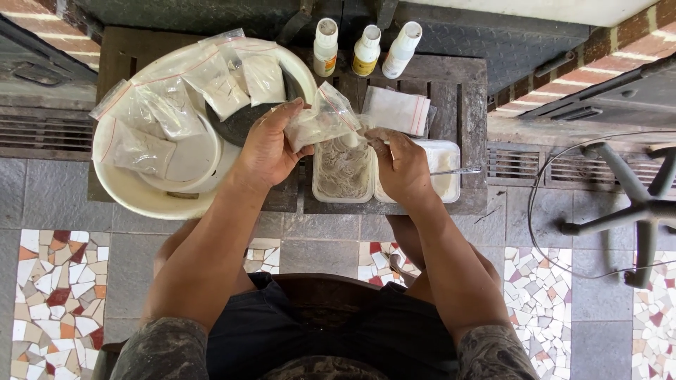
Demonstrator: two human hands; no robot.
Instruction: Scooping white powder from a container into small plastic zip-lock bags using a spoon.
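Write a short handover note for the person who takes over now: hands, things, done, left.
Left hand: holds a small clear bag of powder over the grey tub.
Right hand: pinches the bag's mouth; grip closed.
White tub with a spoon stands beside the grey tub.
Done: several filled bags lie in the basin.
Left: this bag looks not yet sealed. One flat bag lies behind the tubs, near three bottles.

Clear bag (325,116) with red seal line, grey-white powder inside. Basin (134,193) is cream. Three bottles (366,49) white, yellow-labelled. Tub (343,169) filled grey-beige. Floor (56,295) patterned in white, orange, red mosaic.
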